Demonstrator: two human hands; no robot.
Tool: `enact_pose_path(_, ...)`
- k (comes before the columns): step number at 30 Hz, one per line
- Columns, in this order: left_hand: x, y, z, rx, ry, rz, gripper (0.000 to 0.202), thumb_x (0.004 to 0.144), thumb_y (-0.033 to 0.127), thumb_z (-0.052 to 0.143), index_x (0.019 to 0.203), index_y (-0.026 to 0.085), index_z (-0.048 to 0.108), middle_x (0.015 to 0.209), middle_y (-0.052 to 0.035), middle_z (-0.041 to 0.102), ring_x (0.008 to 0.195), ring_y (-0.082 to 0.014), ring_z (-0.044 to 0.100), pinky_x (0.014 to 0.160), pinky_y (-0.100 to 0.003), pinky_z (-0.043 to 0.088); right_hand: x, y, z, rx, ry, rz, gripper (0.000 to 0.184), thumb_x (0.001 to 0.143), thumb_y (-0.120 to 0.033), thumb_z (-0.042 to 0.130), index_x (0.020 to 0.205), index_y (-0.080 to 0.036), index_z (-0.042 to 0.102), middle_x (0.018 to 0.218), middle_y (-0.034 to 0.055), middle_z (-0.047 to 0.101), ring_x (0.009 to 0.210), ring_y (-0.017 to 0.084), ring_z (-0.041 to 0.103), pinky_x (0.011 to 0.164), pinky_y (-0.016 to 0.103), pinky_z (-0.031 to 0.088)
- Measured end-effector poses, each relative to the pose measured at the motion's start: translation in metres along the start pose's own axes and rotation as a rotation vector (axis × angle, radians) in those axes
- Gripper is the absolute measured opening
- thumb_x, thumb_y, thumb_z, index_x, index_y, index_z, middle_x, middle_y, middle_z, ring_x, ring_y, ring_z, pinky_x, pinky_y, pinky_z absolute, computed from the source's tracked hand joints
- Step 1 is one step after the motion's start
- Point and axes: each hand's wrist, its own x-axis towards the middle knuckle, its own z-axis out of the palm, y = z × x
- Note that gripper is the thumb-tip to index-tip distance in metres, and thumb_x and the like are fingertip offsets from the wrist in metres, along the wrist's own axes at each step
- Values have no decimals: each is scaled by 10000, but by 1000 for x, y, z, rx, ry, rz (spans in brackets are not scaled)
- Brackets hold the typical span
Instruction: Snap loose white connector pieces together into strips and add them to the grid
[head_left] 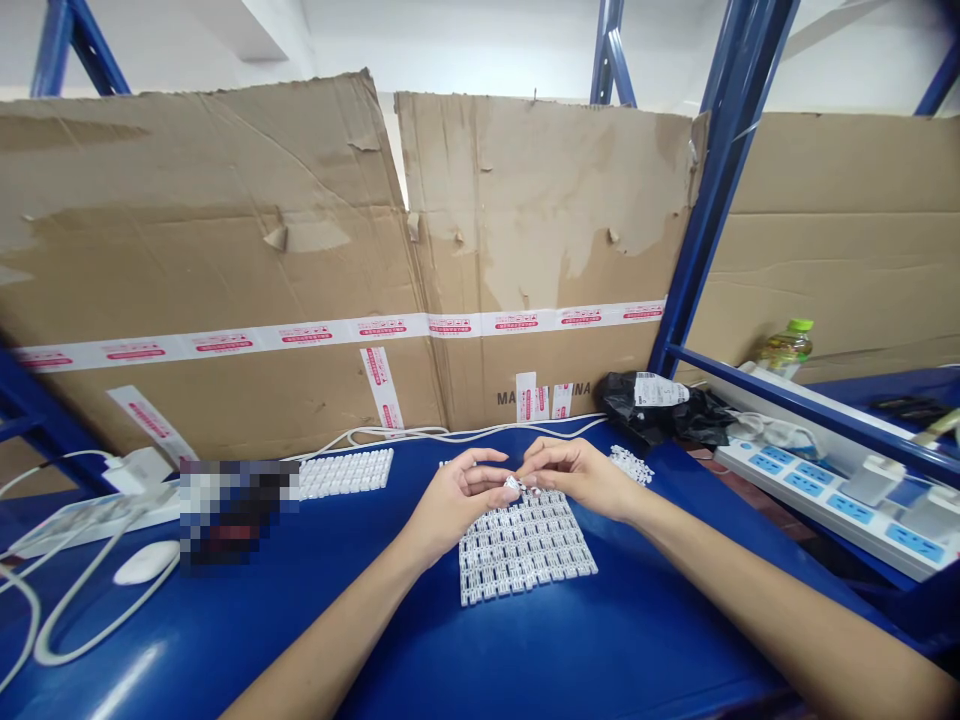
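Over the blue table my left hand point(466, 500) pinches a small white plastic piece point(513, 484) between thumb and fingers. My right hand point(566, 474) meets it from the right, its fingers closed at another tiny white bit too small to name. Directly below both hands lies a grid of white slotted plastic parts point(525, 555), set side by side in rows; the hands hide its far edge. Beyond my right hand sits a small heap of loose white pieces point(631, 464). A second block of white parts point(346, 473) lies farther left.
Cardboard sheets point(225, 240) stand along the back edge, with a white cable before them. At left are a power strip point(90, 520), cables and a white mouse-shaped object point(147, 562). A black plastic bag point(637, 410) and another power strip point(832, 500) are at right, by a blue post point(720, 180).
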Motion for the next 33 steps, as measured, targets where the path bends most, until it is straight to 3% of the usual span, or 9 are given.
enact_pose_path(9,1,-2,-1,32,-21,-9,537,721,261,937,1171,188,655,1018,-96,830,934,-225,780,884,-366,566,1,6,3,9,13,33,139,897,-376,802,1004,-303,852,973,19,638,816,149,626,737,298,531)
enact_pose_path(15,1,0,-2,50,-29,-21,516,726,289,936,1169,187,692,1021,-100,832,920,-224,774,852,-351,569,2,8,7,116,83,114,151,808,-352,882,906,-245,839,878,23,737,724,157,678,693,313,560)
enact_pose_path(19,4,-4,-5,59,55,56,334,791,351,887,1050,168,781,1039,-109,823,955,-224,755,862,-336,567,3,4,2,228,178,138,188,766,-351,911,884,-223,842,884,41,775,787,182,724,794,352,600)
enact_pose_path(25,6,-10,-8,-33,134,56,408,755,326,917,1118,187,793,1099,-100,817,1038,-232,751,1021,-381,541,4,4,3,364,192,173,272,752,-369,919,960,-213,839,959,68,812,872,209,769,925,411,614)
enact_pose_path(33,3,-13,2,-11,91,51,367,730,296,941,1030,165,774,1059,-107,821,1038,-243,761,1011,-385,560,4,6,17,127,307,77,184,762,-359,905,851,-214,834,815,48,809,759,196,749,774,348,621)
